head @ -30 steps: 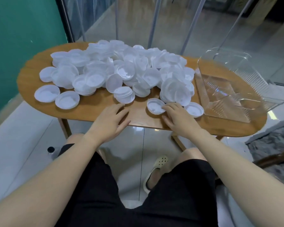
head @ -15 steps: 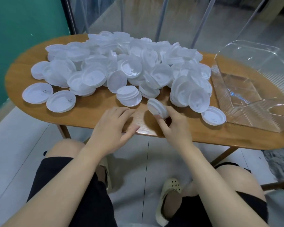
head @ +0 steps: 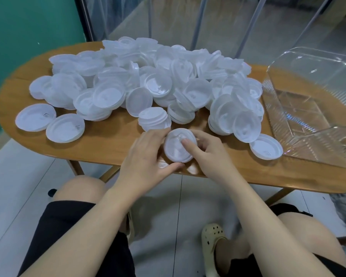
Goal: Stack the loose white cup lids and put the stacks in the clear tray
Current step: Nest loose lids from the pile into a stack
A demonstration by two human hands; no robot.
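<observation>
White lids on brown wood

The cup lids (head: 148, 84) were translucent white, heaped on a warm brown wood-grain worktop (head: 108, 144). The tray (head: 308, 108) was clear with fine ribbing. A teal wall (head: 24, 37), pale grey floor tiles (head: 24, 188), black shorts (head: 68, 236) and a cream perforated clog (head: 212, 240) showed.

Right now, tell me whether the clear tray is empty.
Empty: through the clear tray only its ribbed bottom shows, no lids inside.
</observation>
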